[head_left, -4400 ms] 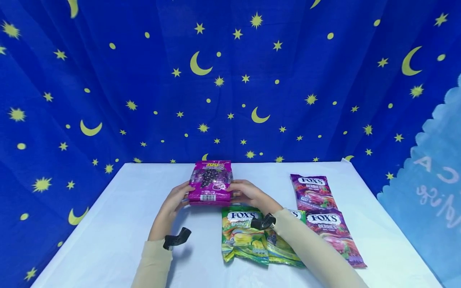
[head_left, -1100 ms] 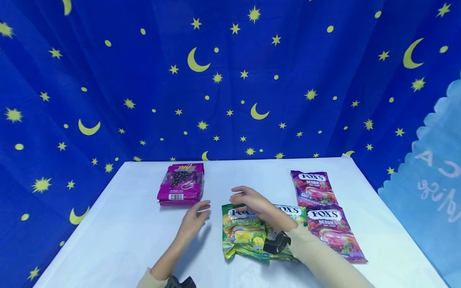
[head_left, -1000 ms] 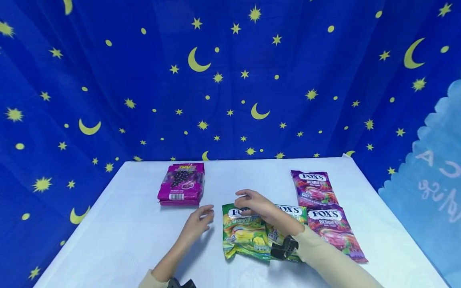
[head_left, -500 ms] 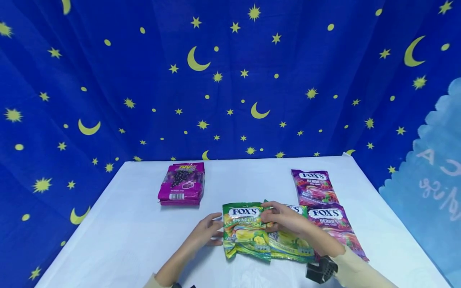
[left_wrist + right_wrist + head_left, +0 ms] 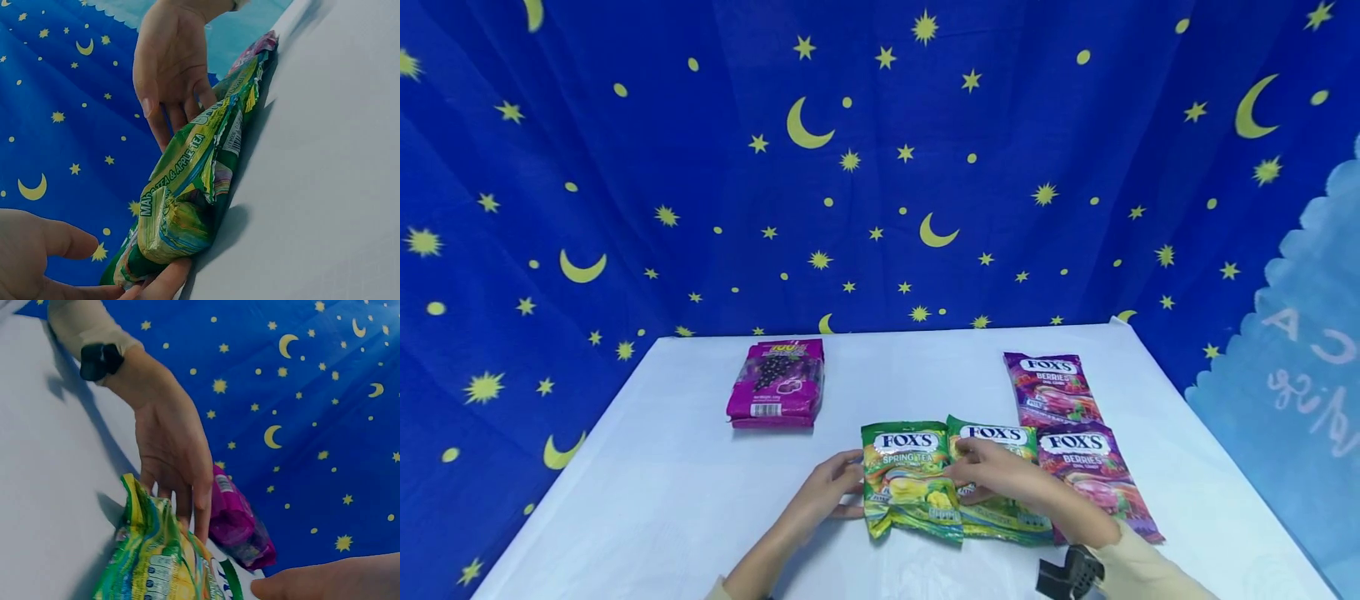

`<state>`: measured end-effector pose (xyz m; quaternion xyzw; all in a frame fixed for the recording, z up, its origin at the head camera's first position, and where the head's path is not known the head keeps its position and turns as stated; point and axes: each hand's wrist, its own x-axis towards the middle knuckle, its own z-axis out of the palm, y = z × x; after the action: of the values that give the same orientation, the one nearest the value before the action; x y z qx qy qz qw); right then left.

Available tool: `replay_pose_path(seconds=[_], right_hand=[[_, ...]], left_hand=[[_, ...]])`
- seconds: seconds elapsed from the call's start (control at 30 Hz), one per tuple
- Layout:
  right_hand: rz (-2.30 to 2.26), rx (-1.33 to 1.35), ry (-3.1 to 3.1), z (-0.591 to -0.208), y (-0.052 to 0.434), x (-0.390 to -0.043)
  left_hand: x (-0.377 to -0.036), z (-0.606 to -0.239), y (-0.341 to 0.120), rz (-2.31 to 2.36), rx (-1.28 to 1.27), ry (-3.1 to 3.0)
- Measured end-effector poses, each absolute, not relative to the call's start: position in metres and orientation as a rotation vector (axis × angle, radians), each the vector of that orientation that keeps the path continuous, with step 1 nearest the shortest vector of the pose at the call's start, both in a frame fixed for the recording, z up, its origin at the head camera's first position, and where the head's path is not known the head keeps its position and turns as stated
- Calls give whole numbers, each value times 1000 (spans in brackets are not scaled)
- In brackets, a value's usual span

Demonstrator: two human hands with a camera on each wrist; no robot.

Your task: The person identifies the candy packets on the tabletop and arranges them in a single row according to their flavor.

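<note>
Green candy bag (image 5: 910, 487), crinkled glossy plastic, plump rectangle, left-hand grip (image 5: 820, 495) and right-hand grip (image 5: 996, 472) relaxed, at its sides

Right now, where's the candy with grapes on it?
In the head view, the grape candy lies on the left side of the white table, near its back edge, beyond the left hand.

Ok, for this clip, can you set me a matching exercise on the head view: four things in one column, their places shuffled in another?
Things
1. Left hand
2. Right hand
3. Magenta grape packaging
4. Far Berries packet

Places
A. Left part of the table, apart from the Fox's packets
B. Just beyond the near Berries packet
C. Over the right green packet
D. At the left green packet's left edge

Pairs: 1-D, 2-C, 3-A, 4-B
</note>
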<state>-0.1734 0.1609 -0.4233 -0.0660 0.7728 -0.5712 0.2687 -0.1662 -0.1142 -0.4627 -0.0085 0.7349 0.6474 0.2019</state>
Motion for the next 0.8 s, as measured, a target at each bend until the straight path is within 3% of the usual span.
replay_pose_path(seconds=[0.4, 0.8], right_hand=[[-1526, -135, 2153, -433, 150, -179], [-1687, -147, 1833, -449, 149, -173]], left_hand=[[-161, -466, -116, 1862, 17, 2032], [-159, -468, -115, 1900, 39, 2034]])
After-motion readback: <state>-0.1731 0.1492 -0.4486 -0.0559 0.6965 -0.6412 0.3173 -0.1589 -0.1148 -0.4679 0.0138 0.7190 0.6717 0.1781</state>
